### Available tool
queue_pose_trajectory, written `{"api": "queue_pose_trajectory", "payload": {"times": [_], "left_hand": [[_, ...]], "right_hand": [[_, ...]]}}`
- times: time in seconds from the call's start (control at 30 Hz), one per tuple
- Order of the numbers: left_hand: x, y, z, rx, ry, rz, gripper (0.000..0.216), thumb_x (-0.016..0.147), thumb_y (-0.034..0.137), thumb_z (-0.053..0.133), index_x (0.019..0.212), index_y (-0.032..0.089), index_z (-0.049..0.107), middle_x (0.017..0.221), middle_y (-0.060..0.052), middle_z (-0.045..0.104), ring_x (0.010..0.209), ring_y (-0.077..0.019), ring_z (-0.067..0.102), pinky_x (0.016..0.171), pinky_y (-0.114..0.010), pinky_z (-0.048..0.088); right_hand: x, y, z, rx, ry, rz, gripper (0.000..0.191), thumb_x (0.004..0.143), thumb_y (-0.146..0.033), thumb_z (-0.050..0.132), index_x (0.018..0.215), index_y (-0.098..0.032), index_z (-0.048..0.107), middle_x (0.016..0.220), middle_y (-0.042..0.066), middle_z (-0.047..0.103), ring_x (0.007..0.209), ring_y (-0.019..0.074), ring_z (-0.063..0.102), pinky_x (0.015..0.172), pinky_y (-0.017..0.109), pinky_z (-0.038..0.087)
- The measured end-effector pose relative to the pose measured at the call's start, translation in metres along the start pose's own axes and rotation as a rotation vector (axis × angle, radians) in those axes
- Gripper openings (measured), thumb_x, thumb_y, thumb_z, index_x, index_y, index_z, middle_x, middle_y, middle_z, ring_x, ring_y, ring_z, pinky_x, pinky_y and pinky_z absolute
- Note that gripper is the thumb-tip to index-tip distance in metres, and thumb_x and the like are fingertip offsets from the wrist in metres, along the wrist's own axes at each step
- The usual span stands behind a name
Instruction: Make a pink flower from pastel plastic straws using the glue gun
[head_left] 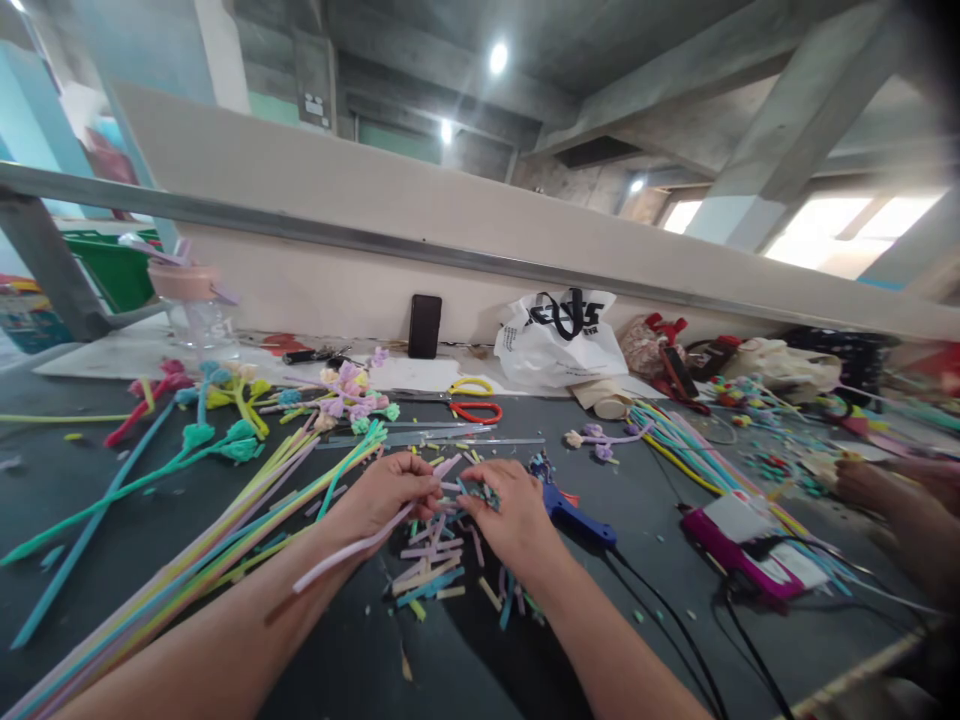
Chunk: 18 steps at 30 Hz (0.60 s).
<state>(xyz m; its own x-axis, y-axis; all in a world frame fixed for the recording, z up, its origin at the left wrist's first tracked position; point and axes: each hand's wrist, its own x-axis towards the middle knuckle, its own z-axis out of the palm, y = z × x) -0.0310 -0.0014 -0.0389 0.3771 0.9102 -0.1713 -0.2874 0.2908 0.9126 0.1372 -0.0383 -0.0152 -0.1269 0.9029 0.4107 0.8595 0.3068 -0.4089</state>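
Observation:
My left hand (394, 490) is closed in a pinch on a lavender pipe cleaner (352, 548), whose long tail hangs back over my wrist. Fingertips of my right hand (506, 505) are closed close beside it, pinching what looks like a short pipe cleaner piece (460, 486); its far end is hidden. Beneath both hands lies a pile of cut pipe cleaner pieces (431, 565) in lavender, cream and blue. Long pipe cleaners (217, 545) run under my left forearm. Just right of my right hand rests a blue glue gun (577, 515) with a black cord.
Pipe cleaner flowers (349, 395), orange-and-yellow-handled scissors (476, 400) and a phone (425, 326) lie toward the back. A white bag (559, 340) leans against the partition. At right are a magenta device (739, 555) with cords and another person's hand (885, 490). A plastic cup (191, 310) stands back left.

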Motion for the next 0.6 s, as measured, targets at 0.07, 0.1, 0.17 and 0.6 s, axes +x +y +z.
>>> {"api": "queue_pose_trajectory", "payload": {"times": [0.07,0.1,0.17,0.6], "left_hand": [[-0.001,-0.001,0.002,0.015,-0.017,-0.004,0.025,0.059,0.024,0.073,0.067,0.013,0.051,0.052,0.0,0.062,0.044,-0.008,0.056,0.046,-0.017,0.044],[-0.001,-0.001,0.002,0.021,-0.023,-0.008,0.026,0.058,0.024,0.073,0.067,0.014,0.051,0.05,0.0,0.062,0.043,-0.0083,0.055,0.045,-0.018,0.044],[-0.002,-0.001,0.003,0.028,-0.035,-0.014,0.028,0.056,0.023,0.074,0.067,0.014,0.051,0.05,0.001,0.062,0.043,-0.0086,0.056,0.045,-0.018,0.044],[-0.001,0.0,-0.001,0.119,-0.166,-0.106,0.027,0.057,0.023,0.074,0.072,0.013,0.053,0.057,-0.001,0.066,0.048,-0.0103,0.06,0.05,-0.021,0.046]], "right_hand": [[0.001,-0.005,0.004,0.042,-0.028,0.024,0.005,0.073,-0.022,0.062,0.068,-0.023,0.064,0.076,0.0,0.067,0.082,0.0188,0.057,0.075,0.032,0.031],[0.001,-0.006,0.005,0.058,-0.039,0.037,0.01,0.073,-0.024,0.062,0.064,-0.022,0.063,0.069,-0.001,0.066,0.077,0.0178,0.057,0.074,0.031,0.031],[0.003,-0.005,0.007,0.092,-0.038,0.074,0.013,0.073,-0.024,0.061,0.061,-0.021,0.062,0.063,-0.002,0.065,0.071,0.0166,0.058,0.071,0.029,0.032],[0.0,0.004,-0.006,0.086,0.079,-0.036,0.007,0.074,-0.02,0.058,0.068,-0.021,0.061,0.07,0.0,0.065,0.073,0.0163,0.058,0.073,0.031,0.033]]}}
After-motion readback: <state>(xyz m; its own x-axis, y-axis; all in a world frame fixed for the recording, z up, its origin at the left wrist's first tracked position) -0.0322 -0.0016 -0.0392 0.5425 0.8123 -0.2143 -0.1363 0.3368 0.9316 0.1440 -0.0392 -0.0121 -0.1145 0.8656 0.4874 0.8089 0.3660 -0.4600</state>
